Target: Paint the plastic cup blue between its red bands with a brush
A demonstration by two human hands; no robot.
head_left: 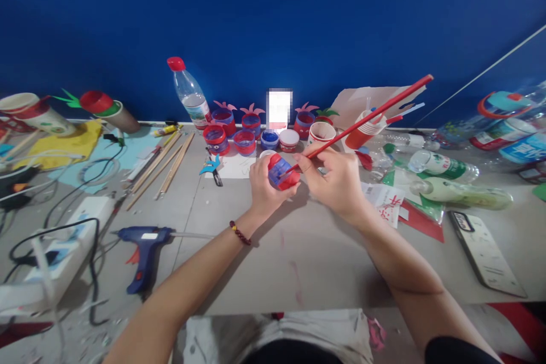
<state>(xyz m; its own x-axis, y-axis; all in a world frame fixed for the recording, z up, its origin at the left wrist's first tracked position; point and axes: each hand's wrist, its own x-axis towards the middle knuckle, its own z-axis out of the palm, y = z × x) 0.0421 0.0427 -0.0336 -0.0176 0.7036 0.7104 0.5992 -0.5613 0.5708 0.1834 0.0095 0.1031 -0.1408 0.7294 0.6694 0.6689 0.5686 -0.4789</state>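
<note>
My left hand (261, 186) is wrapped round a small red cup with blue paint on it (279, 170), tilted on its side above the table. In my right hand (336, 179) is a long red-handled paintbrush (379, 109), its handle slanting up to the right. The brush's tip meets the cup's blue-painted side. Just behind my hands stand an open jar of blue paint (269, 139) and a pale-lidded jar (289, 140). Several red and blue painted cups (244, 143) stand to their left, and a paper cup (321, 133) is close behind my right hand.
A blue glue gun (147, 239), a power strip (74, 242) with cables and several wooden brushes (170, 168) lie on the left. A bottle with a red cap (190, 91) stands by the blue wall. On the right lie plastic bottles (443, 166) and a phone (486, 253).
</note>
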